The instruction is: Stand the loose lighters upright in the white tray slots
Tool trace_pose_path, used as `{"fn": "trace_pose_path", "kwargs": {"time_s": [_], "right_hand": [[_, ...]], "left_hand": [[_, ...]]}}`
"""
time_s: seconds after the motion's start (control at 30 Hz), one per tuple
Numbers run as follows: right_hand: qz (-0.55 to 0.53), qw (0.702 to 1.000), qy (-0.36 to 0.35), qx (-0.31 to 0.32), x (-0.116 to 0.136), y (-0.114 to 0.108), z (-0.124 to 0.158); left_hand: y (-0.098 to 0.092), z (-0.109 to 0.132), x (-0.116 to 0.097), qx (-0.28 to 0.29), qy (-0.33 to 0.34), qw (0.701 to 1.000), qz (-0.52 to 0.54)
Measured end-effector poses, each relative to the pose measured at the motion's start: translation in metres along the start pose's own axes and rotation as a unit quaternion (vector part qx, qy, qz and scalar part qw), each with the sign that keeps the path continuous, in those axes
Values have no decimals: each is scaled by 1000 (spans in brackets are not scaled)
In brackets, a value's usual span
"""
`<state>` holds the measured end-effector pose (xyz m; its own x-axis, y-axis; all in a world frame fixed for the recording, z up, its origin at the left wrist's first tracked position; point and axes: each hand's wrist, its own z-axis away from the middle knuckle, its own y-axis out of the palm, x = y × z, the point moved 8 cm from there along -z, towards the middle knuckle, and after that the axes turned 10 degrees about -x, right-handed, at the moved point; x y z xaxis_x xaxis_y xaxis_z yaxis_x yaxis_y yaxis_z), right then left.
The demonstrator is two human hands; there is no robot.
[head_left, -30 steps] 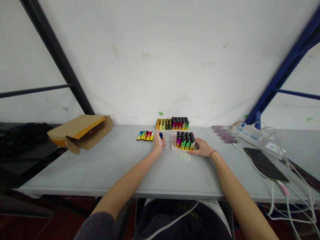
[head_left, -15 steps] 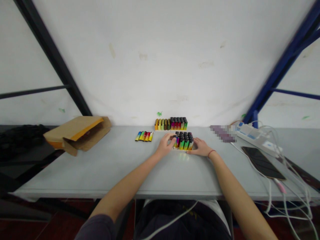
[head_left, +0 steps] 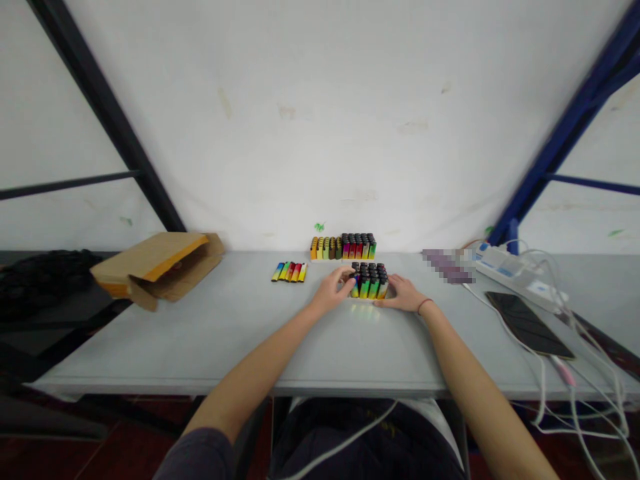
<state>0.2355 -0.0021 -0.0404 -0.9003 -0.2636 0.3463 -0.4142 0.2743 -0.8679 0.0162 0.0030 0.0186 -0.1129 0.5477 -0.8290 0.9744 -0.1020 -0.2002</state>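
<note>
A front block of upright coloured lighters with black tops stands in a pale tray on the grey table. My left hand is at its left side, fingers curved, thumb and fingertips against the leftmost lighters. On the right side, my right hand steadies the tray with thumb and fingers apart. Behind stands another tray with yellow to brown lighters and red to green lighters. Several loose lighters lie side by side to the left of my left hand.
An open brown paper bag lies at the left. On the right are a blurred purple item, a white power strip, a dark phone and white cables. A wall rises behind the table.
A lighter held by my left hand at the front left corner now stands in line with the front row. My right hand has hardly moved.
</note>
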Motion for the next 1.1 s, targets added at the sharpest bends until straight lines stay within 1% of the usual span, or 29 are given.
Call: {"fn": "trace_pose_path", "kwargs": {"time_s": [0.1,0.17,0.3,0.4,0.47,0.53,0.6,0.63,0.7,0.77,0.8,0.87,0.97,1.1], "right_hand": [[-1,1000,1,10,-1,1,0],[-1,1000,2,16,-1,1,0],[0,1000,7,13,0,0,0],[1,1000,10,17,1,-1,1],[1,1000,9,22,1,-1,1],[2,1000,9,25,1,-1,1],[2,1000,8,27,1,-1,1],[2,1000,8,28,1,-1,1],[0,1000,6,27,1,0,1],[-1,1000,7,25,0,1,1],[-2,1000,7,23,-1,1,1],[-3,1000,8,21,-1,1,0],[-1,1000,9,22,-2,2,0],[-2,1000,3,26,-2,1,0]], "left_hand": [[-1,-1,-4,15,53,998,-33],[-1,-1,-6,23,76,996,-43],[-1,-1,-9,37,90,994,-48],[-4,-5,-8,13,91,993,-71],[-14,-11,-4,-31,89,986,-135],[-30,-17,6,-87,69,962,-249],[-51,-22,17,-122,37,918,-375],[-61,-24,23,-122,23,895,-428],[-76,-27,33,-100,-1,856,-507],[-86,-27,42,-68,-22,827,-558],[-87,-26,45,-52,-32,818,-572],[-84,-25,47,-24,-42,813,-581],[-66,-22,48,24,-37,825,-563],[-46,-20,53,66,-27,841,-537]]}}
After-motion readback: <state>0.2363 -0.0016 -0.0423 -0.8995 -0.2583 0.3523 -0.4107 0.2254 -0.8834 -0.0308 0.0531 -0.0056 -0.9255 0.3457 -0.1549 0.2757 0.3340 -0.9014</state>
